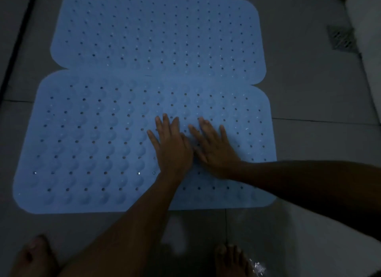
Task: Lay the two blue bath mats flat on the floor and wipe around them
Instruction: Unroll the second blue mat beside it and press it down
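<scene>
Two blue perforated bath mats lie flat on the grey tiled floor, one behind the other, their long edges meeting. The far mat (156,29) fills the upper middle. The near mat (86,142) spreads across the centre. My left hand (172,147) presses palm down on the near mat, fingers spread. Right beside it, my right hand (214,147) also lies flat on the same mat, thumb touching the left hand. Neither hand holds anything.
My bare feet (231,260) stand on the wet tiles below the near mat. A floor drain (341,37) sits at the upper right next to a white wall or ledge (367,50). A dark strip runs along the left edge.
</scene>
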